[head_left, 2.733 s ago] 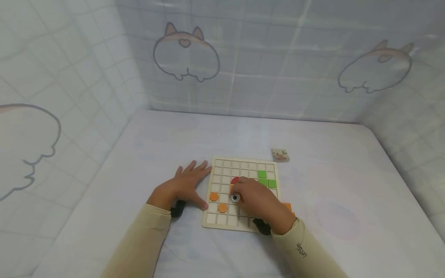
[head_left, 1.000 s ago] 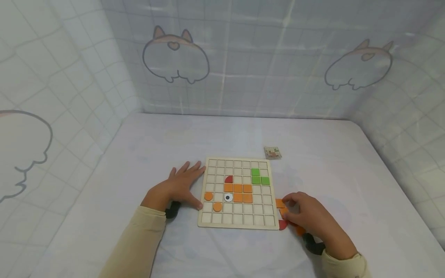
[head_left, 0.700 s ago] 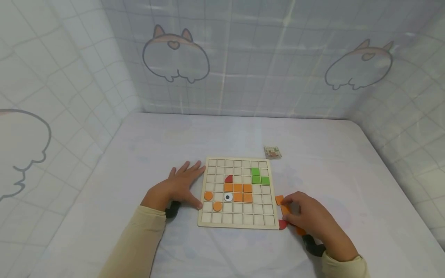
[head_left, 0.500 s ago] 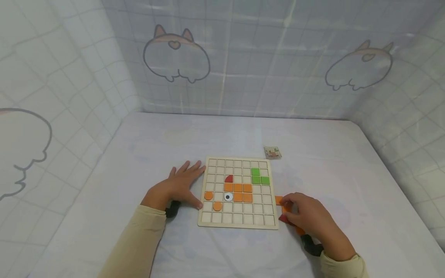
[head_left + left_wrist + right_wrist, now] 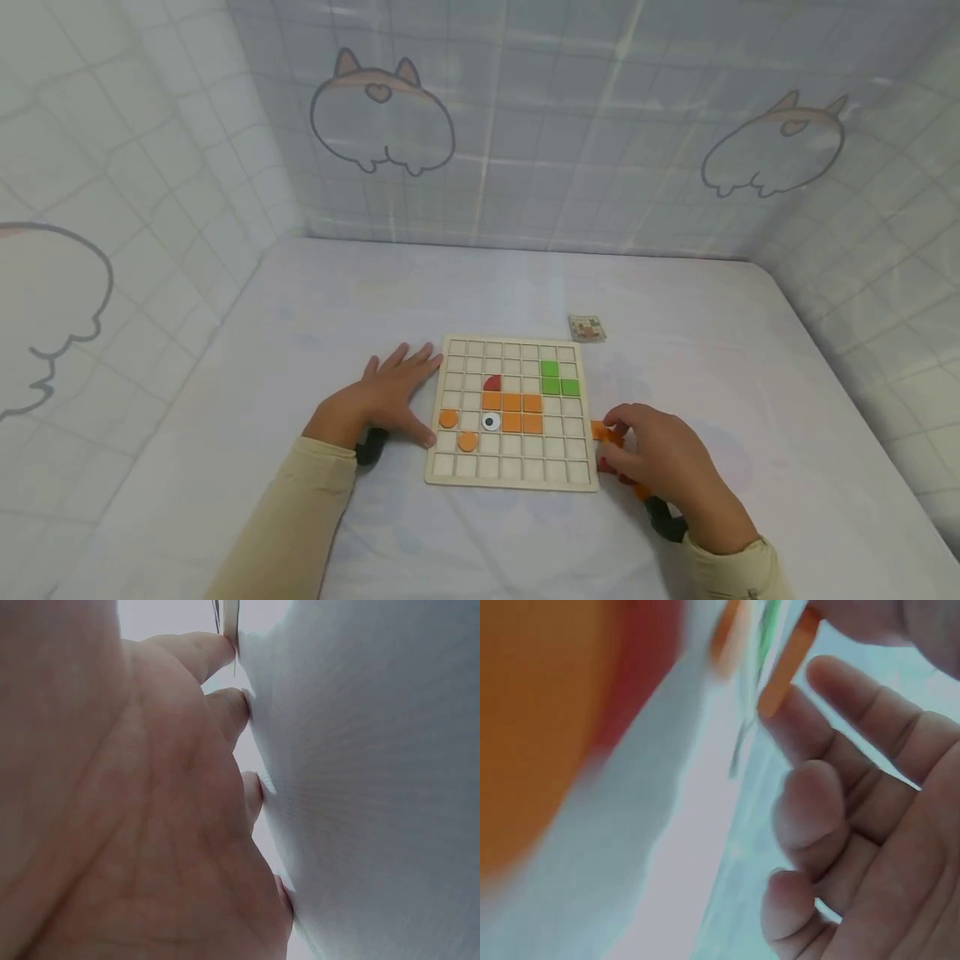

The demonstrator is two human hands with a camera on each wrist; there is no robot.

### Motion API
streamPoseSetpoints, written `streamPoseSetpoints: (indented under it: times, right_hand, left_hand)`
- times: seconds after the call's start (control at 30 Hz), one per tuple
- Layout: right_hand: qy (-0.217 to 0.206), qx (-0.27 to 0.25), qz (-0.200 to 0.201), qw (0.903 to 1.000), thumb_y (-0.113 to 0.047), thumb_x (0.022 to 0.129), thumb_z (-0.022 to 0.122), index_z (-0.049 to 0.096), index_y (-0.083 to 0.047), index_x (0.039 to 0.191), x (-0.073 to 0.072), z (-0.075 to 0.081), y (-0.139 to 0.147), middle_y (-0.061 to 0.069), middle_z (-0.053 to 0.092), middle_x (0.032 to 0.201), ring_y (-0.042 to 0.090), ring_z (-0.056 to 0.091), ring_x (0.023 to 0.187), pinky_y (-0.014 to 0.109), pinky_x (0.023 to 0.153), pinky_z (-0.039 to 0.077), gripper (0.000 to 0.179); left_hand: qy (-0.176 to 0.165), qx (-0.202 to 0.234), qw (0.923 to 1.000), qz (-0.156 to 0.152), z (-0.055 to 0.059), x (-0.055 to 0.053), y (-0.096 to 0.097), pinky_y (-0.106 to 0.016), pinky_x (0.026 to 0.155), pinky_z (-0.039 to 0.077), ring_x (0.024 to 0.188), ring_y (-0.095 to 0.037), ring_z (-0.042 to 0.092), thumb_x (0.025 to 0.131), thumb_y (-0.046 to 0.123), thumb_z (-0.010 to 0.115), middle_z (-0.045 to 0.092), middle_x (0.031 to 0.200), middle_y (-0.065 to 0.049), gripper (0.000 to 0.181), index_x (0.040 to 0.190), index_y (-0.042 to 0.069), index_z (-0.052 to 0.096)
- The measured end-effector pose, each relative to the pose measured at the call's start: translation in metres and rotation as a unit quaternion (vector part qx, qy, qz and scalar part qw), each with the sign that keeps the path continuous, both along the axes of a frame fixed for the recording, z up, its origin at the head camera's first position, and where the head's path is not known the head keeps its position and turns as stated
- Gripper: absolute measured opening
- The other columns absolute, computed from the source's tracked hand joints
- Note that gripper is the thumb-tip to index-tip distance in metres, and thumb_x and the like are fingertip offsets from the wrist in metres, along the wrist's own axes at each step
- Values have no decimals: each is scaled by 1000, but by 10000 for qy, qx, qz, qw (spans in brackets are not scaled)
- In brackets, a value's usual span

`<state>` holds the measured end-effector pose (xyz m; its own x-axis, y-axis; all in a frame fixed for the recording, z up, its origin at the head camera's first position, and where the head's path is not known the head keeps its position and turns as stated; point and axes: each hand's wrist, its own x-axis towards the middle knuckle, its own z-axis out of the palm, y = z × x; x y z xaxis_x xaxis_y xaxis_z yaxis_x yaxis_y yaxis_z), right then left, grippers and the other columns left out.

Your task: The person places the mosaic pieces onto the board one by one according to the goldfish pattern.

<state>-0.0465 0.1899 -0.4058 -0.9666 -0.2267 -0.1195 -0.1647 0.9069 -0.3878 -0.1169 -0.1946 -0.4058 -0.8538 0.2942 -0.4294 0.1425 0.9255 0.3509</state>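
While one orange chip [image 5: 784, 671] looks pinched between the thumb and a fingertip of the right hand [image 5: 667, 446], just off the right side of the board, the board [image 5: 532, 472] lies flat with many bits set in its boxes; five orange squares [image 5: 512, 402] make two rows, three on top and two below; an eye [image 5: 491, 422] fills the box to the left of the low row; a red bit [image 5: 492, 383] sits above the left square of the top row; two orange dots [image 5: 447, 418] lie further left, and three green squares [image 5: 551, 386] are near the top right.

By the look of it, the work is part done; what is left seems to be the held chip and the loose bits by the right hand, with an orange bit [image 5: 597, 430] at the board's edge, a second red bit [image 5: 603, 465] partly hidden by the thumb, and more orange near the wrist; how many there are, I cannot tell.

The left hand [image 5: 386, 396] has its fingers spread apart, thumb and pointer tips at the board's left edge; past the top right corner lies a small card [image 5: 587, 328], too small to read; a white cloth [image 5: 480, 542] is under it all.
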Motion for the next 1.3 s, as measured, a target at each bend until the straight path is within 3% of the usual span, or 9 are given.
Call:
streamPoseSetpoints:
  times: [0.07,0.17,0.3,0.43,0.67,0.77,0.9,1.1,1.3]
  right_hand:
    - [55,-138,219,9996,-25,84,74,73,-20,101,0,2,-14,-9,68,94,8,53,72,30,68,48,18]
    - [278,42,794,9964,-26,84,75,72,-24,91,0,2,-40,-15,64,87,6,52,73,30,72,48,8]
    - [757,361,1525,9847,-24,84,73,71,-25,85,-1,1,-64,-16,61,82,4,48,68,27,68,46,2]
    - [986,435,1748,9787,-20,86,72,74,-25,84,-3,-2,-76,-16,62,83,4,51,70,26,66,47,5]
    - [836,385,1521,9841,-25,87,78,78,-29,89,-4,-4,-81,-16,58,86,5,52,75,25,67,48,5]
    - [531,259,1385,9886,-29,88,78,78,-29,92,-7,-4,-77,-17,61,90,5,54,80,26,71,50,4]
    - [171,48,1055,9943,-24,91,73,78,-24,101,-13,0,-59,-12,65,100,7,60,91,33,84,54,12]
    - [-75,45,574,9983,-5,86,65,74,-16,116,-22,7,-21,0,66,114,16,61,96,36,82,54,33]
    - [-846,-150,190,9961,-3,80,68,72,-17,120,-26,4,-3,0,62,121,18,56,95,35,80,51,42]
  left_hand:
    - [6,-8,10000,-25,1,-1,0,-70,121,-5,159,-36,-5,59,59,92,7,173,-2,132,164,25,20]
    - [-4,-7,10000,-21,3,-1,1,-70,121,-5,159,-37,-5,58,59,93,8,173,-2,132,164,24,21]
    - [-58,16,10000,39,3,-1,4,-70,121,-6,159,-37,-6,58,59,93,8,173,-3,134,164,24,21]
    - [-74,57,9999,70,1,0,3,-69,121,-7,159,-37,-7,58,60,93,8,173,-3,133,164,24,20]
    - [-61,56,10000,49,0,0,2,-69,121,-7,159,-36,-7,58,59,93,7,173,-1,133,164,25,20]
    - [-75,40,9999,57,1,0,3,-68,122,-7,159,-36,-7,58,59,93,7,173,-1,133,164,25,20]
    - [-83,62,9999,71,2,0,4,-68,122,-7,159,-35,-7,59,58,93,8,173,-1,132,164,24,21]
    - [-30,106,9999,64,2,1,3,-68,122,-7,159,-35,-6,58,57,94,9,173,-2,133,164,24,21]
    - [34,144,9999,8,0,1,1,-69,122,-6,159,-36,-5,57,58,94,10,173,-3,133,164,23,21]
